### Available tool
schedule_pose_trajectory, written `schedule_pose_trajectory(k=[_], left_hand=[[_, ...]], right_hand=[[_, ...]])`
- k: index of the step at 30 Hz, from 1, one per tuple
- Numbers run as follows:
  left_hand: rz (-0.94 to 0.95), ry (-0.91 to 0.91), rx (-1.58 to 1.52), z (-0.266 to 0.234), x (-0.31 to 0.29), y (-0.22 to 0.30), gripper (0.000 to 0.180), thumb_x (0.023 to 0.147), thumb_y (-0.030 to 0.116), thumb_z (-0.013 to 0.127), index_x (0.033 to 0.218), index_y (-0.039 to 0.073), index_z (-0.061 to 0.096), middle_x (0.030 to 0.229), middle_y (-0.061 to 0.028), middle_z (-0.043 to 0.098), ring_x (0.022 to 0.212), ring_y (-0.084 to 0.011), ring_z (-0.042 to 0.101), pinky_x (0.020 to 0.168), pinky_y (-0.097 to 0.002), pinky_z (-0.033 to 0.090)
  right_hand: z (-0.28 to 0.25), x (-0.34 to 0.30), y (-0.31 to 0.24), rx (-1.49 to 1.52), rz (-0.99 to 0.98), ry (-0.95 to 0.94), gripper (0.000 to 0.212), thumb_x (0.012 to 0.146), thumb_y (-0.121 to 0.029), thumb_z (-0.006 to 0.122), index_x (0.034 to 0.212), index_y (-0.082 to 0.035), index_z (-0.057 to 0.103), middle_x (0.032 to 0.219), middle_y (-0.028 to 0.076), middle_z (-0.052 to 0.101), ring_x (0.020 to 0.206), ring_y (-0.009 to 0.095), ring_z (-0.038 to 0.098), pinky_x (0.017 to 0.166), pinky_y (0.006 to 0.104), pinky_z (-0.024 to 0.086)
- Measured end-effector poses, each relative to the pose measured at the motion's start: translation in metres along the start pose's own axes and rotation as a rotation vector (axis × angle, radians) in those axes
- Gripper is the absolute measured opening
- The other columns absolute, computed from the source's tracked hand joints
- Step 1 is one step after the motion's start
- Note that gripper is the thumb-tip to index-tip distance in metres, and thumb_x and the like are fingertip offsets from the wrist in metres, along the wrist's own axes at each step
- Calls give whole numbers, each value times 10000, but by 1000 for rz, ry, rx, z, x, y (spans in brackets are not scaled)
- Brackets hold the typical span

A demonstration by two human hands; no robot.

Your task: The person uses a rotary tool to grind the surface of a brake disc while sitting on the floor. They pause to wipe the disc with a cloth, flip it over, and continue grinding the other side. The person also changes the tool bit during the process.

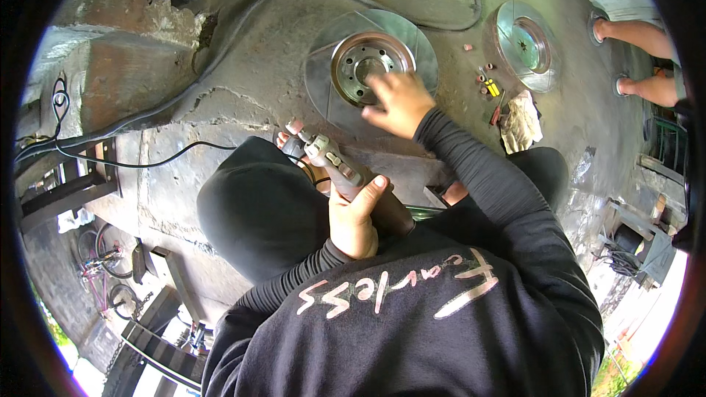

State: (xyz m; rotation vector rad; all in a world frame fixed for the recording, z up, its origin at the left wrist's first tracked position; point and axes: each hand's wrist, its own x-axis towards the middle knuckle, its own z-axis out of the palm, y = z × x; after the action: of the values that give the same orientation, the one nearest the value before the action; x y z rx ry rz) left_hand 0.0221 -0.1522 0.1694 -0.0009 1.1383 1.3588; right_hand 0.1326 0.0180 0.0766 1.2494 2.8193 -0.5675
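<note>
My left hand (354, 222) is wrapped round the body of a die grinder (337, 165), held above my lap. A small pinkish grinding stone (295, 126) sits at its tip, pointing up and left. On the floor in front of me lies a brake disc (327, 66) with a raised, bolt-holed hub. My right hand (401, 105) is over the near right part of that disc, its fingers stretched toward the hub. They are somewhat blurred, and nothing shows in them. Whether they touch the metal I cannot tell.
A second brake disc (504, 38) lies farther right. Between the discs are a yellow-and-black tool (491, 88), small pinkish pieces and a crumpled cloth (521, 123). A thick black cable (243, 23) crosses the floor. Another person's legs (638, 35) are at the far right.
</note>
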Motion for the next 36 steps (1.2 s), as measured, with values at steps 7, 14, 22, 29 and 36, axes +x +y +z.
schedule_pose_trajectory(k=[7,14,22,29,36], left_hand=[[30,-37,-4,-3,-4,0,325,805,147,694,1048,66,494,850,-88,604,786,-221,601,737,-366,500],[36,-85,-19,-5,-9,2,310,805,109,692,1045,66,500,854,-63,601,783,-188,590,734,-332,486],[73,-104,-27,-7,-10,0,306,798,82,698,1042,72,514,865,-42,596,788,-164,579,744,-310,467],[87,-68,5,-1,-8,0,309,805,87,687,1059,73,511,863,-44,605,791,-175,590,744,-317,474],[24,-42,-25,3,-5,2,310,776,74,734,982,67,502,865,-34,588,788,-143,575,750,-288,458]], right_hand=[[30,-9,-36,-186,-109,21,746,674,-418,762,1242,-25,480,1059,131,570,1002,306,551,878,445,431],[29,-7,-24,-141,-88,-138,605,640,-180,745,1162,-4,495,1073,135,550,1017,292,555,840,451,475],[-12,-15,21,-177,-287,-178,580,605,-118,711,1143,-12,522,1038,132,540,1010,309,531,851,432,471],[3,-31,47,-230,-342,-180,611,591,-82,691,1172,-33,512,1055,118,532,1045,304,506,892,425,425],[21,-38,39,-232,-296,-102,572,617,-92,683,1161,-54,512,1031,99,527,1034,288,506,945,445,384]])
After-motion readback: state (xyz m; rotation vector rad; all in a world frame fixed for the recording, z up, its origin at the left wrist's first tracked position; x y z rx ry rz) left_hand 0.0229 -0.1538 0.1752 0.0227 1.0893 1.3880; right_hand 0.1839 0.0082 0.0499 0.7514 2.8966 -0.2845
